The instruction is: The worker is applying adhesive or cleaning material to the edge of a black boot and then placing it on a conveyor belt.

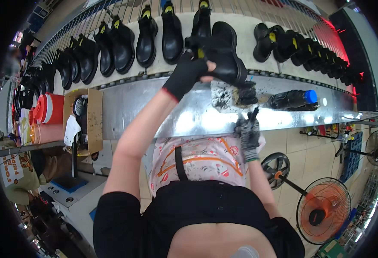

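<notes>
- A glossy black leather ankle boot [227, 68] is held up over the far edge of a long, shiny metal bench [139, 101].
- The left hand [185, 74], in a black fingerless glove with a red-edged cuff, grips this boot on its left side, bare fingertips against the leather.
- The right hand [248, 132], in a dark glove with a grey knitted cuff, is at the bench's near edge, apart from the boot; whether it grasps anything I cannot tell.
- Just beyond the right hand, a black-smeared whitish sheet [220, 98] lies on the bench, with a dark, blocky pad [245, 94] at its right.
- Farther right, a dark bottle with a blue cap [287, 100] lies on its side.
- Beyond the bench, black boots with yellow inside stand in a left row [123, 48] and a right row [301, 49].
- Leftward are an open brown cardboard box [95, 120] and a red-and-white jug [51, 108].
- At lower right stands a round fan with an orange centre [323, 210].
</notes>
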Demonstrator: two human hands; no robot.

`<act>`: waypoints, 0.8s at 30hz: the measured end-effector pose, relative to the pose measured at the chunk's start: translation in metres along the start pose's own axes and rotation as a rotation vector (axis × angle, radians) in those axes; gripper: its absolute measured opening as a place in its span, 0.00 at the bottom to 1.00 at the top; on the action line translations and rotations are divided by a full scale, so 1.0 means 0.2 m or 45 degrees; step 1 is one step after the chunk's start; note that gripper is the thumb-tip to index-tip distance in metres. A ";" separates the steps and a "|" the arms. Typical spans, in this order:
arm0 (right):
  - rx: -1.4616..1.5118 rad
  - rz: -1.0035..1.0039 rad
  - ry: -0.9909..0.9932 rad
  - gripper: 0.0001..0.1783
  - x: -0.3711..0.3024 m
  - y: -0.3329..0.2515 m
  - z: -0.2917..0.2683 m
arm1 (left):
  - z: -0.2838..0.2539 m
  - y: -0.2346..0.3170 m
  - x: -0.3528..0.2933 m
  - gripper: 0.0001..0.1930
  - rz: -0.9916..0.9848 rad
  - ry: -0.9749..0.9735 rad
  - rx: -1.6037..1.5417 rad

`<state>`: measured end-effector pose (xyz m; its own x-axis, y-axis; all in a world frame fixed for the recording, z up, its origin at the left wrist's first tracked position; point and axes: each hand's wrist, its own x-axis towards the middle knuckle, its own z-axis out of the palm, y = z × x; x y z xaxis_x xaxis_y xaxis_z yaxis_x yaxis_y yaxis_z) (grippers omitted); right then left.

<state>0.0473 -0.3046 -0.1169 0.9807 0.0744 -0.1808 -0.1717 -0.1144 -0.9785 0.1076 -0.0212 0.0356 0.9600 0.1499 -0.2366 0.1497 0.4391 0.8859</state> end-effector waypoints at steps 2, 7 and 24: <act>0.330 0.033 -0.002 0.14 0.05 0.13 0.03 | 0.03 -0.01 0.33 0.28 0.084 -0.052 0.115; 0.713 0.327 -0.072 0.15 0.01 0.12 0.07 | 0.24 -0.05 0.89 0.28 0.024 0.290 0.690; 0.880 0.477 -0.052 0.16 -0.05 0.10 0.04 | -0.42 0.13 1.72 0.33 0.743 0.720 0.744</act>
<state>0.0341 -0.3001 -0.1350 0.8440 0.1903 -0.5015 -0.5226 0.5023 -0.6889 0.4219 0.1159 -0.0567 0.6896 0.6690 0.2773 -0.0703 -0.3193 0.9450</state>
